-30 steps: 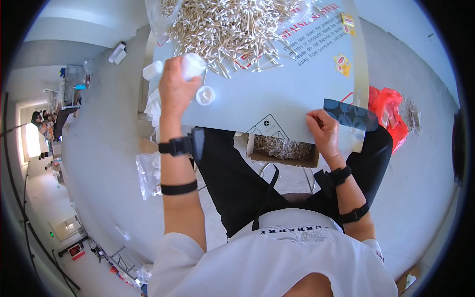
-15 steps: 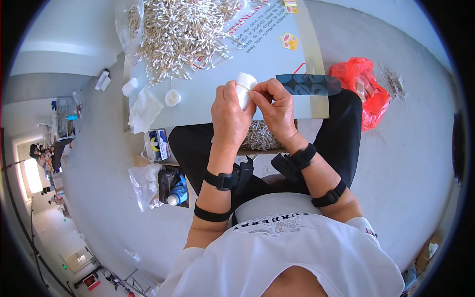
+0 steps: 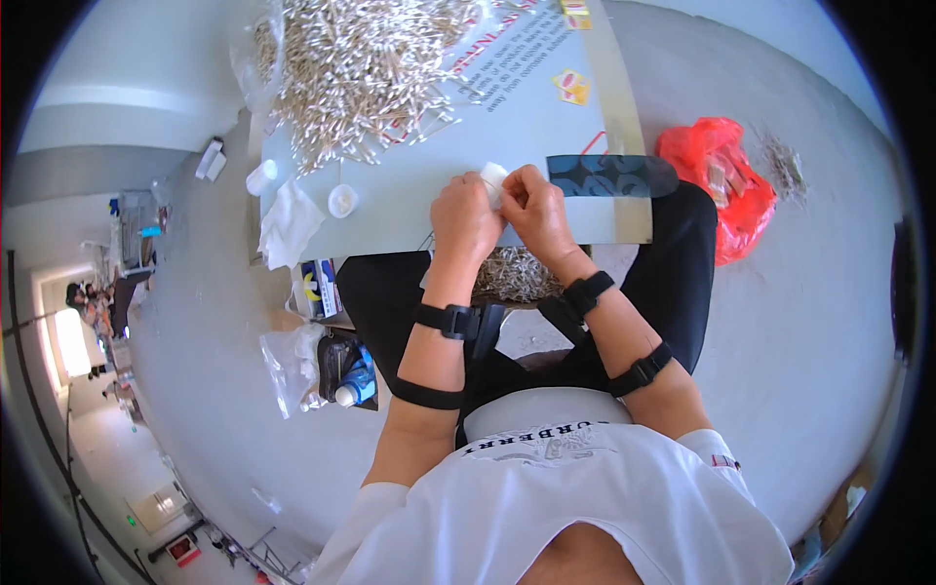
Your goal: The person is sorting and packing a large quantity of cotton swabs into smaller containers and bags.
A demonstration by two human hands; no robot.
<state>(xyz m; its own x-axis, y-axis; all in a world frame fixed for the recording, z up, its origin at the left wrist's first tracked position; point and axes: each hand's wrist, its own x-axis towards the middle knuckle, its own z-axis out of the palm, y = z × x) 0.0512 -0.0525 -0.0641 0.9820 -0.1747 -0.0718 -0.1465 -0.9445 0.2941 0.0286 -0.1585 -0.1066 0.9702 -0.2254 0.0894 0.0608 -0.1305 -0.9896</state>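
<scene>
I've got both hands together over the board's near edge now: left hand (image 3: 464, 220) and right hand (image 3: 534, 209) pinch 1 small white container (image 3: 493, 179), fingers curled tight. 1 s ago the left alone held it up; looks like close-in work on it. Beyond: white cap (image 3: 341, 200), cotton swab pile (image 3: 363, 68).

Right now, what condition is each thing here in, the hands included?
left hand: closed on the small white container
right hand: pinching the same container
small white container: held between both hands, above the board
white lid: off, lying flat on the board
cotton swabs: loose, heaped on the board
red bag: crumpled on the floor
</scene>
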